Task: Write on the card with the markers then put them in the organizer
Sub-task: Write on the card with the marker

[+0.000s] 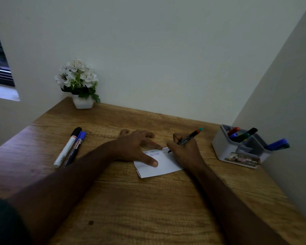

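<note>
While several markers stand in the organizer (237, 149), the card (159, 165) lies left of it; the left hand (138, 147) presses it with spread fingers, the right hand (184, 149) pinches a marker (187, 138), tip on the card.

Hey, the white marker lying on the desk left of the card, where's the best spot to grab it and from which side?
Probably pinch the white marker mid-barrel, coming from above and its left. It lies flat on the desk, black cap pointing away, and the blue-capped marker lies against its right side, so the left side is the open one.
</note>
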